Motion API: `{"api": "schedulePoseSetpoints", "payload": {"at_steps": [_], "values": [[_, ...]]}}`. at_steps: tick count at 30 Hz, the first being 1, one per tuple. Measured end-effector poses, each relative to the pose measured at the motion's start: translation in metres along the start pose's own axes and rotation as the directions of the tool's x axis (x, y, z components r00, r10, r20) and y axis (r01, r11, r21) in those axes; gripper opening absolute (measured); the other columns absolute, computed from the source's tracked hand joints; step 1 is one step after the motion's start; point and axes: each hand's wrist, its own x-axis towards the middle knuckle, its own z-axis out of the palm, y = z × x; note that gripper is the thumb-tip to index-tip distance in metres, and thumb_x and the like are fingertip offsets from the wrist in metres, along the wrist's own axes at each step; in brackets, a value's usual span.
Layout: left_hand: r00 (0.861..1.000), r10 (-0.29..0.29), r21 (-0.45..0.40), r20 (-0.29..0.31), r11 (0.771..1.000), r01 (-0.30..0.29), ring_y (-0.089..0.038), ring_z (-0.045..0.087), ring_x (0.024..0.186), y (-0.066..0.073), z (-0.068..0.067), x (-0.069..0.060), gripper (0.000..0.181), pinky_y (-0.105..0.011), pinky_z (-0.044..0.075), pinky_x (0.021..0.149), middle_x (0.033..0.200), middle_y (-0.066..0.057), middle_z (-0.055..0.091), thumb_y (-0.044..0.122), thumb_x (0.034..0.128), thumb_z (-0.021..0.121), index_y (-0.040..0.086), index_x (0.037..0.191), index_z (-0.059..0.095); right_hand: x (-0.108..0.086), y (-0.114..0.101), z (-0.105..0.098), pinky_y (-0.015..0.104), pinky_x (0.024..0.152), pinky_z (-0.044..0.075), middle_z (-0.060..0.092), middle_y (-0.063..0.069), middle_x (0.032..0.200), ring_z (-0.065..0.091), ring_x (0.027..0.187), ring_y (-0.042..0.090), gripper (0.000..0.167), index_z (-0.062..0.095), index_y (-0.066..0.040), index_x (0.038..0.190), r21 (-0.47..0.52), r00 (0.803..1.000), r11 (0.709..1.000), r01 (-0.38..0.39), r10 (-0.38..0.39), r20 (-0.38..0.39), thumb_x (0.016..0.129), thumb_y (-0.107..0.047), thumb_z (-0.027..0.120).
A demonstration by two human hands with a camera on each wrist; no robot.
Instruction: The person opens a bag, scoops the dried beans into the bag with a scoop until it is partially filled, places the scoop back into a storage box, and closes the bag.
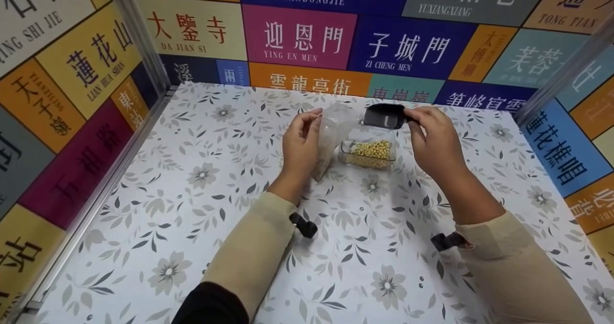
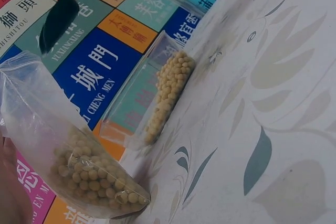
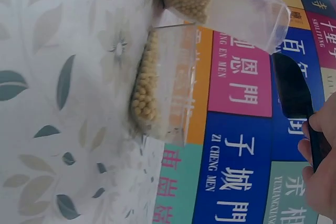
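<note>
Beans, round and yellow, were located in two places: in a clear container and in the lower part of a transparent bag. The container stood upright on a white tablecloth printed with grey flowers and leaves, forward of the forearms and between the two hands. Its bean layer covered the base and was heaped higher toward the right end. The bag was positioned just to the left of the container, with its mouth uppermost and its bottom corner at cloth level; whether that corner bore on the cloth could not be told. The left hand was clamped on the upper left edge of the bag, thumb and fingers pinching the film. The right hand was clamped on the handle of a black scoop, thumb against fingers. The scoop was held above the tabletop, its blade directed left toward the bag mouth; contact between blade tip and bag could not be determined. The hands were apart from each other. Beige sleeves covered both forearms, and a small black device was fitted near each wrist. Coloured panels with Chinese lettering enclosed the table behind and at both sides.
</note>
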Motion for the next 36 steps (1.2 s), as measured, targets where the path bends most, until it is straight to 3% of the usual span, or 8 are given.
{"api": "schedulePoseSetpoints", "payload": {"at_steps": [7,12,15,25,36], "values": [[1.000,0.015,-0.002,0.004,1.000,-0.015,-0.011,0.069,0.127,-0.001,0.000,0.000,0.015,-0.026,0.059,0.106,0.136,0.000,0.074,0.019,0.1100,0.062,0.009,0.118,0.069,-0.004,0.022,0.009,0.059,0.109,0.050,0.065,0.014,0.141,0.057,0.135,0.039,0.035,0.067,-0.009,0.145,-0.059,0.985,0.997,-0.041,0.050,0.164,0.112,-0.012,0.055],[1.000,0.012,-0.001,0.003,1.000,-0.012,-0.010,0.069,0.126,0.000,0.000,0.000,0.014,-0.026,0.059,0.106,0.135,0.001,0.074,0.019,0.1097,0.062,0.010,0.117,0.070,-0.005,0.034,0.012,0.060,0.109,0.052,0.063,0.015,0.142,0.057,0.136,0.041,0.037,0.064,-0.009,0.147,-0.140,0.951,0.988,-0.061,0.101,0.294,0.112,-0.012,0.054],[1.000,0.009,-0.003,0.002,1.000,-0.009,-0.010,0.069,0.125,0.000,0.000,0.000,0.013,-0.026,0.060,0.105,0.135,0.001,0.075,0.018,0.1094,0.062,0.010,0.117,0.070,-0.006,0.037,0.015,0.061,0.108,0.052,0.063,0.016,0.142,0.057,0.136,0.042,0.036,0.064,-0.008,0.146,-0.181,0.930,0.983,-0.033,0.097,0.356,0.112,-0.010,0.053],[1.000,0.004,-0.004,0.002,1.000,-0.004,-0.009,0.068,0.127,0.001,0.000,0.001,0.013,-0.025,0.058,0.108,0.135,0.003,0.074,0.019,0.1094,0.063,0.011,0.116,0.069,0.004,0.035,0.020,0.061,0.111,0.050,0.069,0.018,0.132,0.061,0.128,0.044,0.032,0.070,-0.004,0.137,-0.267,0.912,0.959,0.099,0.020,0.409,0.108,-0.004,0.056],[0.999,0.043,0.009,-0.002,0.999,-0.043,-0.012,0.070,0.125,-0.002,0.000,0.001,0.014,-0.026,0.059,0.107,0.135,-0.003,0.075,0.017,0.1091,0.063,0.007,0.117,0.069,0.021,0.027,0.025,0.060,0.108,0.052,0.072,0.019,0.124,0.064,0.121,0.045,0.034,0.074,-0.005,0.131,-0.327,0.878,0.932,0.158,0.019,0.478,0.103,0.000,0.054]]}}
